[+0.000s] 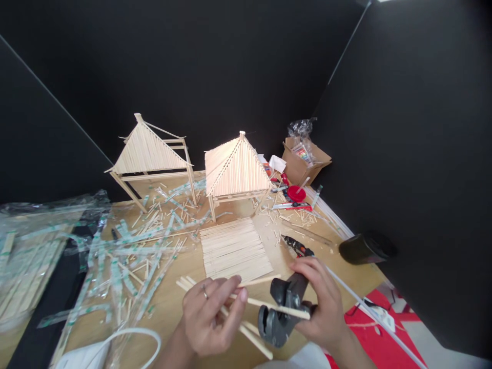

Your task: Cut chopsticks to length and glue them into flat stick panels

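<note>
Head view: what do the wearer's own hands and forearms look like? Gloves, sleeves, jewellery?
No gloves. The left hand wears a thin, silvery ring on one finger; no ring shows on the right hand. Left forearm and right forearm are bare as far as they show: no sleeve, watch or bracelet visible.

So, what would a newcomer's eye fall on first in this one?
Probably the peaked stick house near mid-view, with a partly roofed stick frame to its left. Below them, toward the bottom edge, the left hand holds thin wooden sticks and the right hand grips a dark tool.
</note>
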Demonstrator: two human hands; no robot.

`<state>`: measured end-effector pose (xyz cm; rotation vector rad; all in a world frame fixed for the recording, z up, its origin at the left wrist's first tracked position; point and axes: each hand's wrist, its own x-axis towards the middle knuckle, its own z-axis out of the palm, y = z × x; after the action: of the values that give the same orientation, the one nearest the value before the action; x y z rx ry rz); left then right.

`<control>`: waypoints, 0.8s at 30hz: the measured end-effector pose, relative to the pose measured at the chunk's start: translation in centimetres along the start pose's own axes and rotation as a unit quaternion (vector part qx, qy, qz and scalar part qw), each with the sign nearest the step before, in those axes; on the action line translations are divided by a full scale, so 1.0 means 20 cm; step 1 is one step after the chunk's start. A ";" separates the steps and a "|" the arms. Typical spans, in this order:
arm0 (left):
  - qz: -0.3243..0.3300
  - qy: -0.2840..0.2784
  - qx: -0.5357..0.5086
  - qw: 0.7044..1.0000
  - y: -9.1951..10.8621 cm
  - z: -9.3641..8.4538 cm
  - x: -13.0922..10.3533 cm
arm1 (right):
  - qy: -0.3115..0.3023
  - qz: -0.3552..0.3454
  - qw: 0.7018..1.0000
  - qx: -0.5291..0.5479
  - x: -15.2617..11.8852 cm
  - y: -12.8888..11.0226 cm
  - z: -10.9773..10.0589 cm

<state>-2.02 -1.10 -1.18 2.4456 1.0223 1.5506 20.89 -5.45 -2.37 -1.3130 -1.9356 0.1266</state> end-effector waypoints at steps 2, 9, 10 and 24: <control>0.002 -0.002 0.003 1.000 -0.01 0.00 -0.01 | 0.004 -0.002 1.000 -0.002 0.00 0.00 0.00; 0.009 0.010 -0.004 1.000 -0.01 0.01 0.00 | 0.004 -0.002 1.000 -0.011 0.00 0.02 0.00; 0.008 0.010 -0.006 1.000 -0.01 0.01 0.01 | 0.003 -0.005 1.000 -0.012 0.00 0.02 0.00; -0.072 -0.047 -0.031 0.996 -0.11 0.12 -0.10 | -0.025 0.003 0.998 -0.054 0.01 0.09 0.01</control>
<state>-1.72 0.02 -4.75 2.3237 1.0902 1.3896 22.02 -4.45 -3.20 -1.3994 -2.0054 0.0587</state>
